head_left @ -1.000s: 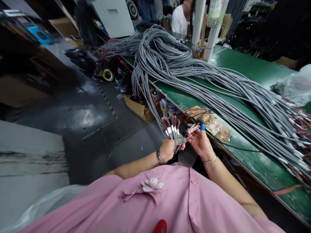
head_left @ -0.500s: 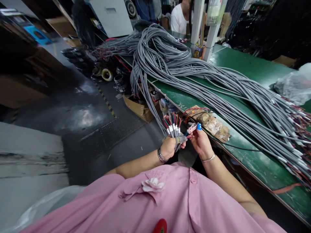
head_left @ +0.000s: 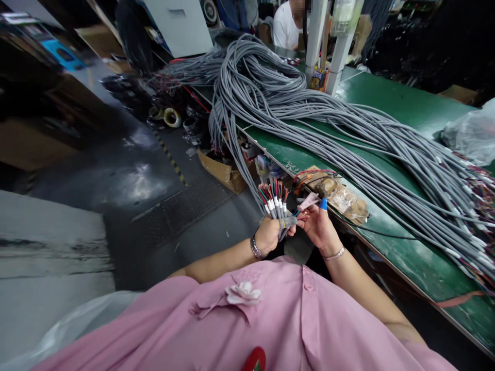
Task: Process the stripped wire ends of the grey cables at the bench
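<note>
My left hand (head_left: 268, 234) is closed round a bundle of grey cables (head_left: 276, 208), whose white-banded ends fan upward with red, green, black and blue wires. A grey covering with a yellow line wraps a finger of this hand. Just to the right, my right hand (head_left: 317, 224), with a blue cover (head_left: 324, 204) on its thumb, is at the thin wires (head_left: 303, 216) of one cable that points right. A small pinkish piece (head_left: 308, 201) sits by its fingertips; its exact hold is hidden.
Long grey cables (head_left: 317, 121) lie across the green table (head_left: 402, 98). A taped cardboard piece (head_left: 340, 196) with wires rests at the table's near edge. An open cardboard box (head_left: 226, 172) is below. A person in white (head_left: 285, 28) is beyond the table.
My right thumb has lifted and turned, and the pinkish piece now stretches further out beside it. My left hand keeps its hold on the cables.
</note>
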### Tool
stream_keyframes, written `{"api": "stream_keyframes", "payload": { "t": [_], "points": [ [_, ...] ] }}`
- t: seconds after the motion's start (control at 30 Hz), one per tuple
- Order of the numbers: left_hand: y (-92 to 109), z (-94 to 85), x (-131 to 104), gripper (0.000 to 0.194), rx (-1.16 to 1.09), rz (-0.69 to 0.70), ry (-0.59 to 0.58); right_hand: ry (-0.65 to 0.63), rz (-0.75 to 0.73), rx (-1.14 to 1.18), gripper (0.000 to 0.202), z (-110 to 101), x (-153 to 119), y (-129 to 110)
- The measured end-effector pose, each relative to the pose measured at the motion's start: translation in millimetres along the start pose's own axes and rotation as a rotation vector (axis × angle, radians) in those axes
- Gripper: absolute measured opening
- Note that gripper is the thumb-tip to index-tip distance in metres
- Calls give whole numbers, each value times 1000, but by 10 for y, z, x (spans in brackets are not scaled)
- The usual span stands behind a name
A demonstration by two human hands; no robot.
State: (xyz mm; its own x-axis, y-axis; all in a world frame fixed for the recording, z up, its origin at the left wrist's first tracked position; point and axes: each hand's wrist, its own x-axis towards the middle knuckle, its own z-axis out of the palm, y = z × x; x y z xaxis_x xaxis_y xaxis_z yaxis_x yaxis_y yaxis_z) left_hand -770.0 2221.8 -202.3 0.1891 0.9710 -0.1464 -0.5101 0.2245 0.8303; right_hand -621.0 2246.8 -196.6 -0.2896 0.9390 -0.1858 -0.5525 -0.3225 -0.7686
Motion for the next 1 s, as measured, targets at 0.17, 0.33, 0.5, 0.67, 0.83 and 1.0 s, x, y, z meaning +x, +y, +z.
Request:
{"api": "stream_keyframes", "payload": {
  "t": [0.17, 0.33, 0.5, 0.67, 0.83, 1.0],
  "points": [
    [-18, -9, -78, 30, 48, -9, 50, -137, 55, -194, 43, 36, -183, 63],
    [-77, -10, -117, 27, 93, 12, 21, -72, -58, -328, 20, 94, -251, 133],
    [-98, -2, -129, 26, 119, 13, 20, 12, -121, -400, 15, 99, -250, 113],
    [-62, -39, -120, 27, 143, -26, -75, -49, -119, -365, 19, 155, -275, 50],
    [-27, -64, -85, 30, 140, -68, -100, -84, -129, -354, 18, 200, -278, 51],
    [-123, -12, -52, 28, 55, 29, -2, 11, -218, -261, 18, 218, -259, 196]
  ]
}}
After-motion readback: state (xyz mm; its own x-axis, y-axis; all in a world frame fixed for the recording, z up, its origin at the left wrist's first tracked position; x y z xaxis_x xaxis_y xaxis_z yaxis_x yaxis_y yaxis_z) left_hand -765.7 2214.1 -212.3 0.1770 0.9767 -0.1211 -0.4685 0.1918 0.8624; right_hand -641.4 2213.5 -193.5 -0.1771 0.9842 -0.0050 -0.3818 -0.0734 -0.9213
